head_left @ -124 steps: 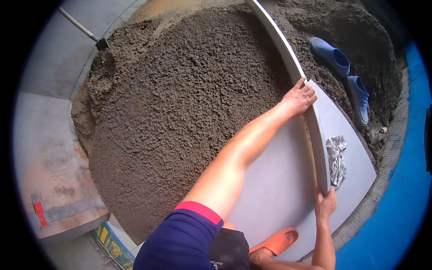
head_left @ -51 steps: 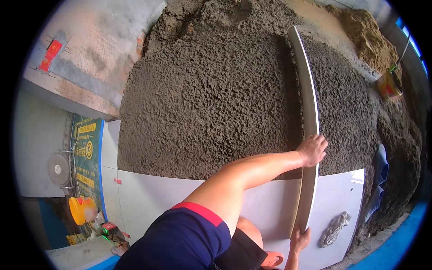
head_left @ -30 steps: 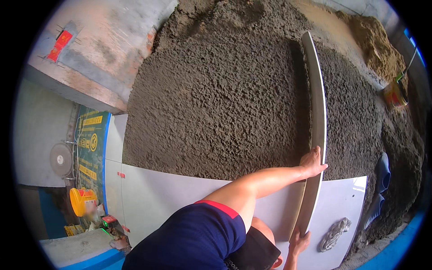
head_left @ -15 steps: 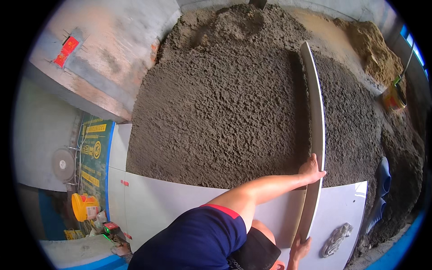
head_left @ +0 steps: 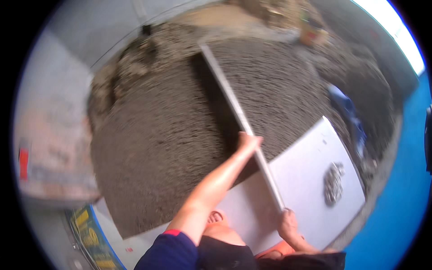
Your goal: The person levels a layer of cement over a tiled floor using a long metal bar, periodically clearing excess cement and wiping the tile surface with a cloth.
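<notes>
A long pale straightedge (head_left: 231,99) runs slantwise from the far side of a grey mortar bed (head_left: 153,144) to the pale tiles (head_left: 306,157) nearer me. Partway along it, my left hand (head_left: 249,141) is closed around the bar. At the near end my right hand (head_left: 289,225) grips it too. A dark shadow lies along its left side; whether the bar touches the mortar cannot be told. The mortar is rough and grainy on both sides of the bar. Motion blurs the picture somewhat.
On the tile to the right lies a crumpled grey cloth or glove (head_left: 333,184). Blue shoes (head_left: 348,112) rest beyond the tile edge. A bucket (head_left: 310,35) stands at the back right by a sand heap (head_left: 279,11). My bare foot (head_left: 216,217) is by the mortar edge.
My view has turned to the right, so the bar now slants across the picture. Both hands still hold it, and more of the right-hand tile and blue surface shows.
</notes>
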The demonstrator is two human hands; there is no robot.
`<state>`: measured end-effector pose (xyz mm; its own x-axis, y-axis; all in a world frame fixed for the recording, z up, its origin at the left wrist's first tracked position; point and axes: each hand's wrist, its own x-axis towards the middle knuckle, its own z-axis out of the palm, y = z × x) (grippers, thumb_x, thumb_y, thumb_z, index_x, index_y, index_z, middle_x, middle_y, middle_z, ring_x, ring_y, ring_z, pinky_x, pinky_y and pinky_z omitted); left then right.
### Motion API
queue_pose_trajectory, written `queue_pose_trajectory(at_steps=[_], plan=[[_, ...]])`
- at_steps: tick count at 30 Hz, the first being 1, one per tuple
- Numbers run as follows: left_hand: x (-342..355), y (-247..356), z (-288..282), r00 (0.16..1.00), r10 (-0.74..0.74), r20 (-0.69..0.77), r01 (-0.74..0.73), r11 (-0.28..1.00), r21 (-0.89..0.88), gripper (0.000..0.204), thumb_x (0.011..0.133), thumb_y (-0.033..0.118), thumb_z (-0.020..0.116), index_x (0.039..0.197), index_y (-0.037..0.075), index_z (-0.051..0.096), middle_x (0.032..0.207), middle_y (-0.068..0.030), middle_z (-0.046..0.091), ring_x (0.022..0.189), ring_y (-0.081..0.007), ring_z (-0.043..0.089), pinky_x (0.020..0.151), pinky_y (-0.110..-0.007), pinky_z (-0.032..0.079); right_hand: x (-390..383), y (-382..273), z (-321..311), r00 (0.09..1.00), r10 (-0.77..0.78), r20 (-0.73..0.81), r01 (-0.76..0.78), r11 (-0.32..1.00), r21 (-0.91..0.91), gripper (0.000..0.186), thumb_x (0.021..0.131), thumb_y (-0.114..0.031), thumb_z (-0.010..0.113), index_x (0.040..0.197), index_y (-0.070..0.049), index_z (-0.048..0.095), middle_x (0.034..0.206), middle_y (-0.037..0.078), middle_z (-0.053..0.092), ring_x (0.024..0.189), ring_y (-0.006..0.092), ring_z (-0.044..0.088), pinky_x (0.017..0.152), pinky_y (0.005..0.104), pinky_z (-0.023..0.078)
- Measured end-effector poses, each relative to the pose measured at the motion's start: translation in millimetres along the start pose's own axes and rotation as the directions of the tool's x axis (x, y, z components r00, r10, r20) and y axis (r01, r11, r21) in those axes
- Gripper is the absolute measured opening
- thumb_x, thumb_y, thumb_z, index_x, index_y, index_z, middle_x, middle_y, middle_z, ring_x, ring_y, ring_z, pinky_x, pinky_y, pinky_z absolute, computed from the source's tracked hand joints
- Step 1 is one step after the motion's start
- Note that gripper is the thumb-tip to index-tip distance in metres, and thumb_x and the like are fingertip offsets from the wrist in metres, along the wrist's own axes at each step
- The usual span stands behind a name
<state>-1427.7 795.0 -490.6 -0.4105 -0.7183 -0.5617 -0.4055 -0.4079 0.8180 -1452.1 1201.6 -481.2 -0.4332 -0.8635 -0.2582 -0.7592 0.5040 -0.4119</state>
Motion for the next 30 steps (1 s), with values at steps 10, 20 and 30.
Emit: queue_pose_trajectory(at_steps=[10,20,30], plan=[[-20.1,9.8,-42.0,0.896,0.252,-0.366,-0.336,0.923,-0.187,0.025,0.086,0.002,0.057,0.108,-0.005,0.046,0.107,-0.0236,0.058,0.095,-0.0296,0.061,0.087,-0.04,0.053,-7.9,-18.9,20.0,0.966,-0.233,-0.116,0.252,0.946,0.204,0.058,0.081,-0.037,0.074,0.127,-0.008,0.055,0.138,0.022,0.045,0.118,0.0443,0.047,0.1,0.0519,0.041],[-41.6,140.8,-143.6,0.828,0.408,-0.385,-0.43,0.902,0.03,0.04,0.096,0.014,0.055,0.127,-0.01,0.046,0.122,-0.0296,0.055,0.114,-0.0358,0.059,0.101,-0.045,0.049,69.6,178.2,-92.6,0.857,0.386,-0.342,-0.471,0.855,-0.215,0.056,0.09,-0.026,0.062,0.143,-0.016,0.049,0.155,0.02,0.03,0.143,0.0427,0.027,0.117,0.0551,0.023],[-72.6,162.2,-329.8,0.543,0.654,-0.527,-0.719,0.686,0.111,0.059,0.092,0.025,0.067,0.135,-0.01,0.047,0.129,-0.0226,0.058,0.113,-0.0287,0.059,0.101,-0.037,0.045,6.5,199.9,-37.7,0.555,0.79,-0.26,-0.825,0.564,-0.047,0.053,0.095,-0.022,0.054,0.145,-0.007,0.042,0.145,0.03,0.04,0.133,0.0466,0.04,0.112,0.0456,0.034]])
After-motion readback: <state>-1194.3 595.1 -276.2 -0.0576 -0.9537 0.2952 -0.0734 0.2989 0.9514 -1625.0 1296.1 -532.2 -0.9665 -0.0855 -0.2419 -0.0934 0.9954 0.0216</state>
